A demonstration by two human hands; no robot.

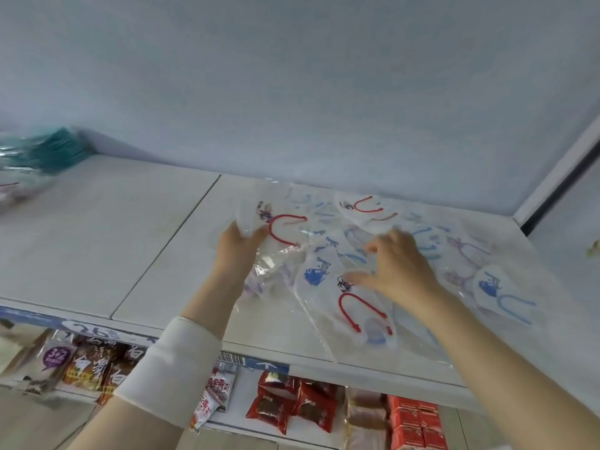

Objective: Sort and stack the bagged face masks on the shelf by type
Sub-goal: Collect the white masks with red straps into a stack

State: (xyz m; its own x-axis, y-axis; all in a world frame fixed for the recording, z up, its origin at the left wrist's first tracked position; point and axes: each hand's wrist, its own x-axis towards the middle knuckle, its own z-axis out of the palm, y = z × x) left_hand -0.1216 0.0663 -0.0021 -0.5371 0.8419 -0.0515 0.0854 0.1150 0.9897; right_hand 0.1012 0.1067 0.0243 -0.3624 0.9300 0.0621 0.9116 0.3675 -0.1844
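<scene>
The clear plastic bag holding a white mask w/ red ear loops (285, 228) is gripped at its left edge by the left hand (238, 246), fingers curled round the film. It is held just above the white laminate shelf top (97, 228), at the pile's left end.

The right hand (399, 267) is spread over the loose pile of clear-bagged white masks w/ red, blue and lilac loops (454, 254). It is motion-blurred, so whether a bag is pinched cannot be told.

Bags are judged v. light, soft and slippery, film on film, so stacks may fan out. They are best taken at an edge or corner, not through the mask.

Overlapping bags are in the way, and neighbours may be dragged along. A blurred teal stack (61, 147) is seen far left, well apart. Below are red snack packs (282, 407) and red boxes (412, 420). The front bags lie close to the shelf edge and could be swept off.
</scene>
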